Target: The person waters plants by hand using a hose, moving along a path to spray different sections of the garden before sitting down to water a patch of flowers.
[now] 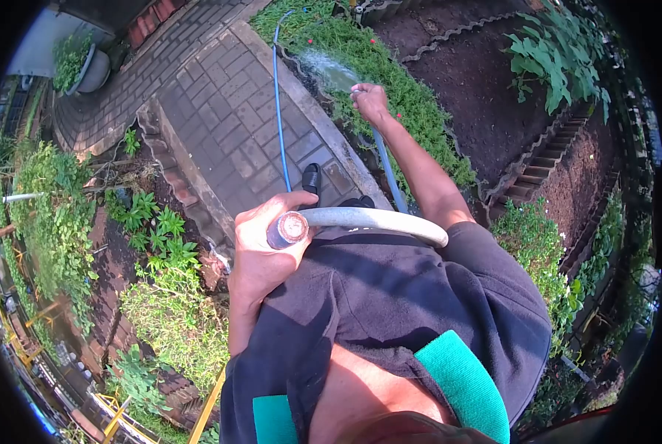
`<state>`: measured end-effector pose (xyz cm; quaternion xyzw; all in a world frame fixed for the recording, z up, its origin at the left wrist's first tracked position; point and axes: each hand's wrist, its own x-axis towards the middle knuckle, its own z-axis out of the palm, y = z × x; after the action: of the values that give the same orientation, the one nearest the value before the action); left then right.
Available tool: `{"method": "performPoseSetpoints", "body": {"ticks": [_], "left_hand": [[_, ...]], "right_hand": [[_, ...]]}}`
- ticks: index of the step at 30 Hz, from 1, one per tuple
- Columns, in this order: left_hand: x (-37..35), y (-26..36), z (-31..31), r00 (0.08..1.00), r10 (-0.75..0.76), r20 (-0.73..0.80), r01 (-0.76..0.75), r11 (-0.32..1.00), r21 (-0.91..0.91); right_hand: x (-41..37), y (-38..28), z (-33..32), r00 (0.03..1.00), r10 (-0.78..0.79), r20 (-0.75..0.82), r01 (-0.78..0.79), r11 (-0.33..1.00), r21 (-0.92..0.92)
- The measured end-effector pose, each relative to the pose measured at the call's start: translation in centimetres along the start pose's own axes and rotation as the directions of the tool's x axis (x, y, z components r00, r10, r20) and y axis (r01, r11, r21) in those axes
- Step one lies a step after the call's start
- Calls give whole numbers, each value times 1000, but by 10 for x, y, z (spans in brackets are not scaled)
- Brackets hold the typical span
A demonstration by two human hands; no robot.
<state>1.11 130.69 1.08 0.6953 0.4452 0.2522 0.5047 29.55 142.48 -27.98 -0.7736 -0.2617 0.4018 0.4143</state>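
My right hand (370, 102) is stretched forward and closed around the end of a blue hose (388, 169). Water (329, 70) sprays from there in a wide fan over the low green plants (420, 111). Close to my chest, my left hand (261, 240) is wrapped round a thick handle (287, 229), its round reddish-brown end facing up. From beside this hand a pale, curved bar (375, 219) runs across my front to the right; where it joins the handle is hidden by my fingers.
Another stretch of blue hose (278, 96) lies along the paved path (220, 111). A concrete kerb (309, 96) borders the planting. Ridged edging (527, 166) surrounds soil beds on the right. Leafy shrubs (175, 311) grow at left, and a potted plant (87, 70) stands at back left.
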Motion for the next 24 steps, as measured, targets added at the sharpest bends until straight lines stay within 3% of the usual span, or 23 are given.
{"method": "performPoseSetpoints", "body": {"ticks": [24], "left_hand": [[17,7,10,999,41,13,-42,997,70]], "right_hand": [[41,-2,-51,973,53,-225,-24,992,128]]}}
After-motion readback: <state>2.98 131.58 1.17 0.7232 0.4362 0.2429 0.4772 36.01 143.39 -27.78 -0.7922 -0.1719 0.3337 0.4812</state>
